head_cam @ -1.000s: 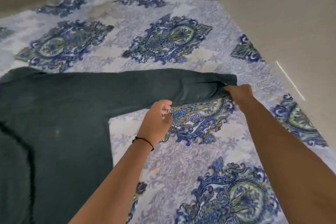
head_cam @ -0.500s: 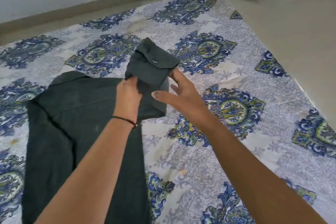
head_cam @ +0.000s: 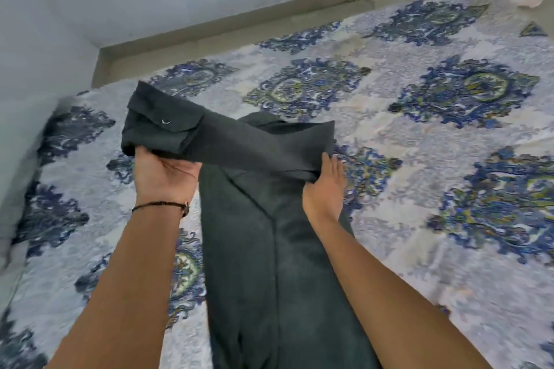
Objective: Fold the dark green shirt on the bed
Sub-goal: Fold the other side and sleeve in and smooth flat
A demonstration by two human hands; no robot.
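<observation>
Green sleeve (head_cam: pixel 239 141) stretched between two hands

The dark green shirt (head_cam: pixel 269 263) lies folded narrow down the frame's centre on the blue-patterned bedsheet (head_cam: pixel 419 204). The left hand (head_cam: pixel 163 172), palm up, grips the cuff (head_cam: pixel 159 120) at centre left; the right hand (head_cam: pixel 325 189) clutches the sleeve's shoulder end.

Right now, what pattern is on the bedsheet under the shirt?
Pale grey-white bedsheet with repeating blue-and-green ornate medallions; the head view shows it best.

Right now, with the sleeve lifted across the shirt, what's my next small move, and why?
Probably lower the sleeve flat onto the shirt body. The left hand holds its cuff end raised past the body's left edge, while the right hand holds the fold at the right edge.
</observation>
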